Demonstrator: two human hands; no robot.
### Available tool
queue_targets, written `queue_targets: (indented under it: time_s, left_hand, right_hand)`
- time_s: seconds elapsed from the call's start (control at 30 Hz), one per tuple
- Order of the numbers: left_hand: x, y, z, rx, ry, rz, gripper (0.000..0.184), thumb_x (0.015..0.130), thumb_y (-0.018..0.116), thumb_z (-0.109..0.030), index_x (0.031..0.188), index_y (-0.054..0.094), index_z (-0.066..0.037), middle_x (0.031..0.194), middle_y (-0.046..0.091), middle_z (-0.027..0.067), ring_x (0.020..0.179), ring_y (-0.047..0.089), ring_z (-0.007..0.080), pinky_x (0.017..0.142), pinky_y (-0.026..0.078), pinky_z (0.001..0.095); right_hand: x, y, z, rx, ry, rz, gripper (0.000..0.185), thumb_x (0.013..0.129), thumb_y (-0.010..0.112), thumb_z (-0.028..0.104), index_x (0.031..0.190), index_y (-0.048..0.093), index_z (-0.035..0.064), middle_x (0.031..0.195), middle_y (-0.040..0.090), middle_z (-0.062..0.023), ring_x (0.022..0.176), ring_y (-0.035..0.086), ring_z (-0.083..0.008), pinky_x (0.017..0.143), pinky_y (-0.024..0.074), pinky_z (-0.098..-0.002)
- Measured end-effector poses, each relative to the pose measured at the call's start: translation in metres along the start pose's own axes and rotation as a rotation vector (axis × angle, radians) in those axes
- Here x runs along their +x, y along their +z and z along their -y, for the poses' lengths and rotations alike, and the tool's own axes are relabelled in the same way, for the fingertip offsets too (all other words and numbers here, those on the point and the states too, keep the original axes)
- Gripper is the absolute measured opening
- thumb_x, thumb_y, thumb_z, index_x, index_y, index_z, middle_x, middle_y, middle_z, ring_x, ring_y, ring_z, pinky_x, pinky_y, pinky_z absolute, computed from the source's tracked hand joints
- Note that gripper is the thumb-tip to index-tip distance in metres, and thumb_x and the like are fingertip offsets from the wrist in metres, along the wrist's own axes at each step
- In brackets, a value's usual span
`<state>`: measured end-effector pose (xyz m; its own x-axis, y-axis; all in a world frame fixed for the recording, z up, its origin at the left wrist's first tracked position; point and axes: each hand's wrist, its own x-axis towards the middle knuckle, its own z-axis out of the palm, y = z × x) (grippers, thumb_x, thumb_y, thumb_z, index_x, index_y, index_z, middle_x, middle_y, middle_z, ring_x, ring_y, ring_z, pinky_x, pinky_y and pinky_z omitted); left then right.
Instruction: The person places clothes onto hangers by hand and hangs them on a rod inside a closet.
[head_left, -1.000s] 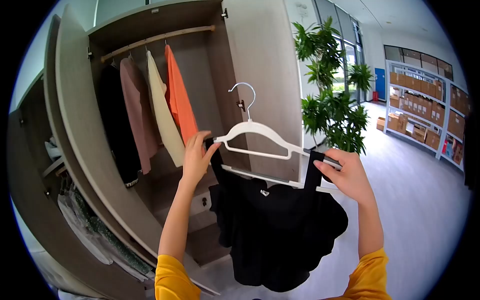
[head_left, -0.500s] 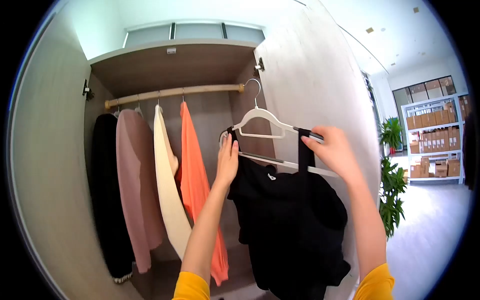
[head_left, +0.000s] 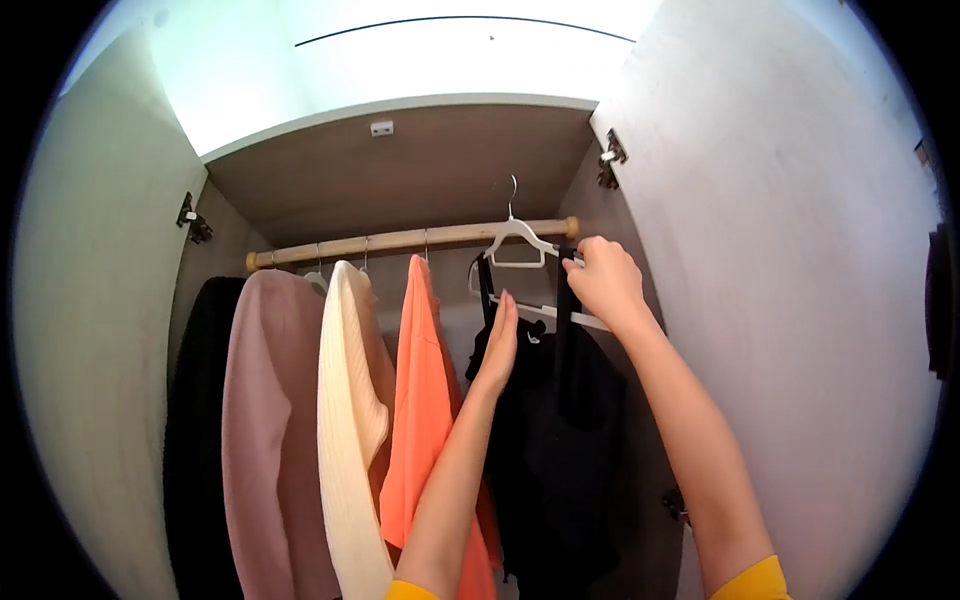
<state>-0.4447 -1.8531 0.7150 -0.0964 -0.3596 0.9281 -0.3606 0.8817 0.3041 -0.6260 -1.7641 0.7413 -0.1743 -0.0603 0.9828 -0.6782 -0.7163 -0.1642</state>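
A white clothes hanger (head_left: 517, 229) carries a black strappy top (head_left: 545, 440), whose straps loop over its two ends. My right hand (head_left: 607, 283) is closed around the hanger's right end, beside the strap there. My left hand (head_left: 502, 338) lies flat with fingers stretched upward, against the left side of the top near the hanger's lower bar. The metal hook rises in front of and above the wooden rod (head_left: 400, 243); I cannot tell whether it rests on the rod. To the left, an orange garment (head_left: 415, 400) hangs close to my left forearm.
A cream knit garment (head_left: 345, 420), a pink one (head_left: 262, 400) and a black one (head_left: 200, 430) hang further left on the rod. Wardrobe doors stand open at the left (head_left: 95, 330) and right (head_left: 780, 250), with hinges (head_left: 610, 158) projecting inside. A top panel (head_left: 400, 170) spans above.
Both hands and the hanger with the black top have moved deeper into the wardrobe, to the rod's right part. My left fingers have left the hanger's left end. The view has shifted closer.
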Motion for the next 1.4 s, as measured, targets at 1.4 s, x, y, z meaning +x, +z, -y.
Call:
queue_targets:
  time_s: [1.4]
  left_hand:
    - [0.017, 0.001, 0.0, 0.569, 0.344, -0.11, 0.053, 0.088, 0.041, -0.021, 0.136, 0.02, -0.01, 0.109, 0.051, 0.0199, 0.103, 0.048, 0.0326, 0.086, 0.039, 0.0393]
  right_hand:
    - [0.056, 0.082, 0.022, -0.078, 0.002, 0.341, 0.024, 0.068, 0.054, 0.011, 0.088, 0.062, -0.0001, 0.092, 0.061, -0.0206, 0.089, 0.059, -0.0342, 0.075, 0.0477, -0.0397]
